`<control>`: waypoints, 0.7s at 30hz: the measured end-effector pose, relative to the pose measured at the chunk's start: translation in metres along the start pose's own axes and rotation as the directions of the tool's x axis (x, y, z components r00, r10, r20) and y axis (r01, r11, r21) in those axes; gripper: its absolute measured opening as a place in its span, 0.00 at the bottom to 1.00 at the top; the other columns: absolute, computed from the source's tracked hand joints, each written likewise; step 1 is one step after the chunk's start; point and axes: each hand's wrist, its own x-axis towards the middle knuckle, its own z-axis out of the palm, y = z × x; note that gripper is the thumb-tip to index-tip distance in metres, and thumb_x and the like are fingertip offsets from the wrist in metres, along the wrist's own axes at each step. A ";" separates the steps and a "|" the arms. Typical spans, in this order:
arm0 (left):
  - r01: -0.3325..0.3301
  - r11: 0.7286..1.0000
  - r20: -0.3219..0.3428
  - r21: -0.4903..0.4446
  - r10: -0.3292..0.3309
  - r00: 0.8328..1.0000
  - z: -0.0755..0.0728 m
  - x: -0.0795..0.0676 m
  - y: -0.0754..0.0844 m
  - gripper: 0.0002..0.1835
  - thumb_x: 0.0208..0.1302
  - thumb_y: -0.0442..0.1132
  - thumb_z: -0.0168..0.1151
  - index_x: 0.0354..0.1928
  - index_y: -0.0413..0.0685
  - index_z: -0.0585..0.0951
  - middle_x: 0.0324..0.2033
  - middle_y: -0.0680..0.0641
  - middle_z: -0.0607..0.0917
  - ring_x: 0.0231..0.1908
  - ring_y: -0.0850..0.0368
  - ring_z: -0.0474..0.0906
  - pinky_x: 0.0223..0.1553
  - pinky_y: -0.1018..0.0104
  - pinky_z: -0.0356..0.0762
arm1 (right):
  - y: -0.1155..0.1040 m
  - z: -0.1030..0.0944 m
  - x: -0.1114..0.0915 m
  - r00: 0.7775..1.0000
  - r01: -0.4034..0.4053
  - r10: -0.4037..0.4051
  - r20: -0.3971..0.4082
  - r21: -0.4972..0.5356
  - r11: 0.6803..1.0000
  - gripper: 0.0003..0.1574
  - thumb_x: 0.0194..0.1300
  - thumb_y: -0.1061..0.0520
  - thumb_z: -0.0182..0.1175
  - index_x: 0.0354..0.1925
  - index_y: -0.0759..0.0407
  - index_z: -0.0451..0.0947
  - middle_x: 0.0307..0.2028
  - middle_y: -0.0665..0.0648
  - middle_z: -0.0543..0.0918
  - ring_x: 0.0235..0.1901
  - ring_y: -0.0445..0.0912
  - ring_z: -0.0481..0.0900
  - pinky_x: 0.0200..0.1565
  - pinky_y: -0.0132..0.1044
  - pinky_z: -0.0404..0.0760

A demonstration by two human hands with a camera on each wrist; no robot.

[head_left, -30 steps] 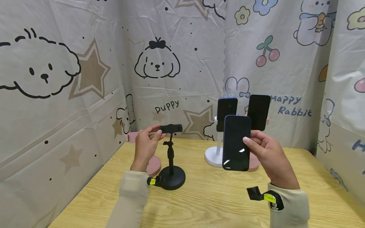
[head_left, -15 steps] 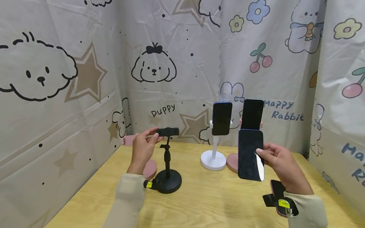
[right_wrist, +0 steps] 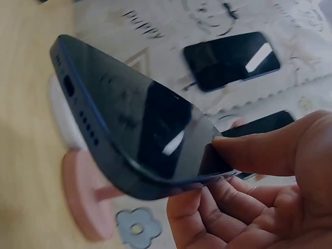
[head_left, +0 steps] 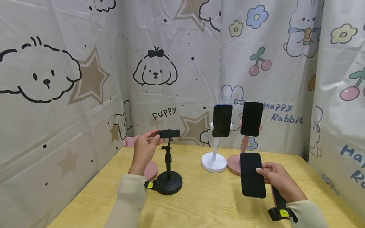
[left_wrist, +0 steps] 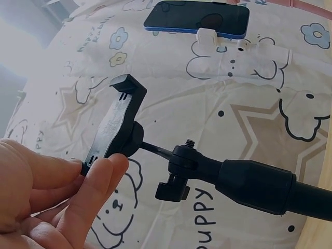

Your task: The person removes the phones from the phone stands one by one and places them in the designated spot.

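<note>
Left hand (head_left: 144,150) pinches end of the clamp (head_left: 171,133) atop the black stand (head_left: 168,161), thumb against fingers; right hand (head_left: 280,180) grips a dark phone (head_left: 252,175) by its edge between thumb and curled fingers, well right of black stand; pink stand (head_left: 151,171) just behind-left of black stand; white stand (head_left: 214,163) and second pink stand (head_left: 234,164), bearing mounted phones (head_left: 222,121), behind-right of black stand

The worktop (head_left: 205,204) has pale yellowish wood grain; on it stand four round bases: a black base (head_left: 172,186), a left pink base (head_left: 151,171) just behind it, a white base (head_left: 214,165), and a right pink base (head_left: 233,166) close beside that; a dark phone (head_left: 278,197) lies towards the right, partly hidden.
</note>
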 end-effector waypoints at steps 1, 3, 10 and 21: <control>0.003 1.000 0.005 -0.001 -0.003 1.000 0.000 -0.001 -0.001 0.17 0.71 0.38 0.56 0.60 0.46 0.77 0.49 0.43 0.82 0.43 0.56 0.85 0.52 0.58 0.76 | 0.005 0.002 0.001 1.000 -0.026 0.026 -0.002 -0.003 1.000 0.17 0.72 0.55 0.53 0.45 0.71 0.70 0.35 0.56 0.81 0.36 0.47 0.76 0.46 0.49 0.79; 0.001 1.000 0.011 0.001 -0.001 1.000 0.000 -0.001 -0.004 0.18 0.71 0.38 0.56 0.60 0.45 0.77 0.49 0.43 0.82 0.43 0.55 0.85 0.52 0.58 0.77 | 0.012 0.004 0.003 0.998 -0.063 0.062 -0.004 -0.010 0.998 0.17 0.72 0.56 0.53 0.45 0.72 0.70 0.34 0.57 0.80 0.34 0.47 0.76 0.44 0.47 0.79; 0.013 1.000 0.006 0.007 -0.013 1.000 -0.001 0.001 -0.005 0.18 0.71 0.39 0.56 0.60 0.49 0.77 0.50 0.45 0.82 0.43 0.57 0.85 0.51 0.59 0.77 | 0.031 0.007 0.013 0.992 -0.128 0.128 0.000 -0.006 0.992 0.12 0.70 0.61 0.54 0.42 0.74 0.70 0.24 0.54 0.71 0.24 0.44 0.70 0.31 0.38 0.77; 0.027 0.999 0.037 -0.026 -0.026 0.999 0.000 0.002 -0.003 0.18 0.71 0.40 0.56 0.61 0.51 0.77 0.50 0.46 0.81 0.43 0.58 0.84 0.52 0.59 0.77 | 0.059 0.007 0.018 0.969 -0.242 0.243 0.036 -0.041 0.969 0.11 0.68 0.60 0.57 0.39 0.71 0.72 0.25 0.55 0.71 0.25 0.44 0.70 0.29 0.35 0.75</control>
